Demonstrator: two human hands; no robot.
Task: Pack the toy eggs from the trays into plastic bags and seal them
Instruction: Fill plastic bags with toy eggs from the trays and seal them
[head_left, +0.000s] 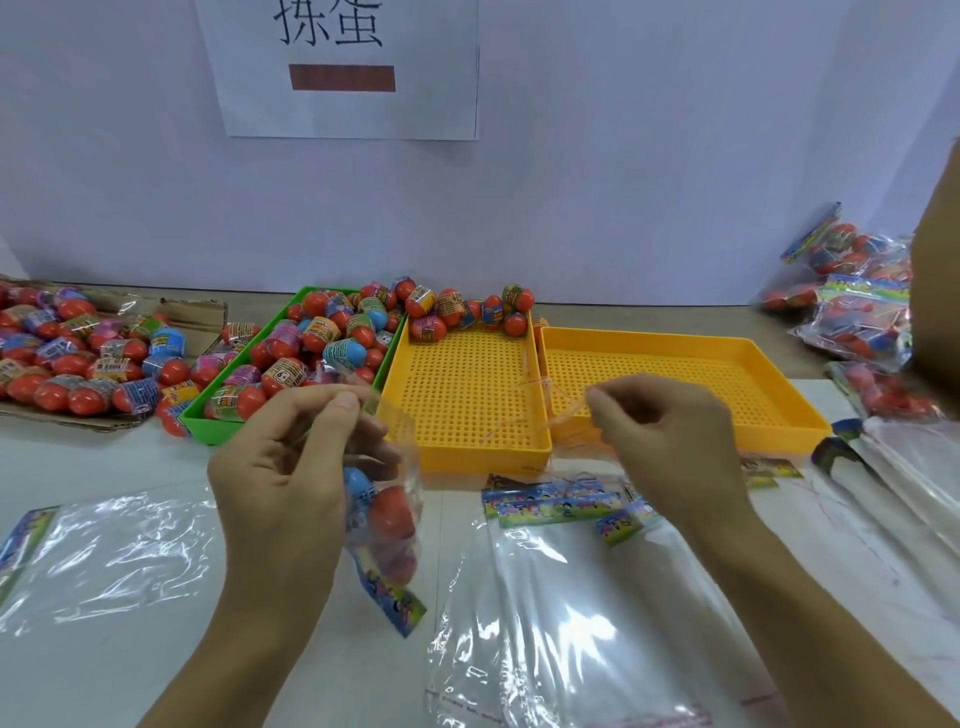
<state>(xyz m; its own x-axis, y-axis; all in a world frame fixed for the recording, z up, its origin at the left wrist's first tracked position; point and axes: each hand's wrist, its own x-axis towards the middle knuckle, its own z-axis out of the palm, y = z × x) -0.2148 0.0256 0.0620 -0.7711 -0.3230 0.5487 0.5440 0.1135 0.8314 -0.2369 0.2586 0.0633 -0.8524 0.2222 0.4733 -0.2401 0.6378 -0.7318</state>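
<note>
My left hand (291, 478) grips a clear plastic bag (387, 525) that hangs upside down, its printed header card at the bottom, with a few red and blue toy eggs inside. My right hand (670, 436) pinches a thin red-edged adhesive strip (540, 410) that stretches from the bag's mouth toward it. A green tray (218, 421) heaped with toy eggs (332, 332) stands behind my left hand. One yellow tray (467, 395) holds several eggs at its far edge; the second yellow tray (675, 374) has none.
Loose eggs cover flattened cardboard (67, 353) at the far left. Empty bags lie on the table at left (114, 556), centre (576, 613) and right (909, 467). Filled bags (857, 306) are piled at the far right. A paper sign (343, 67) hangs on the wall.
</note>
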